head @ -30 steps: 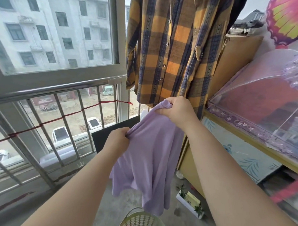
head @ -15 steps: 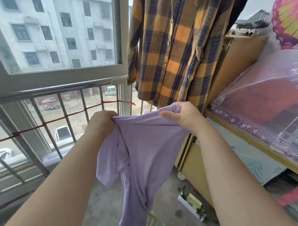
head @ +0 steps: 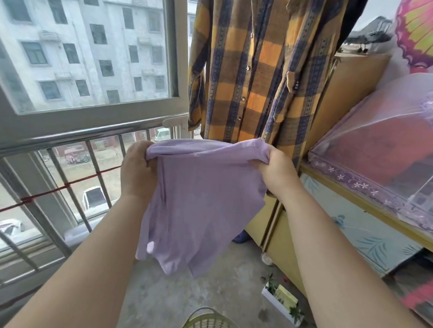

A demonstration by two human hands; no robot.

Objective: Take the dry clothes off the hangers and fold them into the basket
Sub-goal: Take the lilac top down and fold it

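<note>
- Left hand (head: 137, 171): fingers curled tight into the bunched upper left corner of the lilac garment (head: 202, 203).
- Right hand (head: 276, 172): thumb and fingers pinch the upper right corner.
- The garment is held spread between both hands. Its top edge is near level and its lower hem hangs free above the floor (head: 166, 295).
- Basket (head: 208, 322): only the rim shows at the bottom edge, below the hem and apart from it.
- Plaid shirt (head: 251, 71) hangs just behind the right corner.
- Railing (head: 86, 132) bounds the left and a yellow cabinet (head: 282, 247) the right, with bare floor between.
</note>
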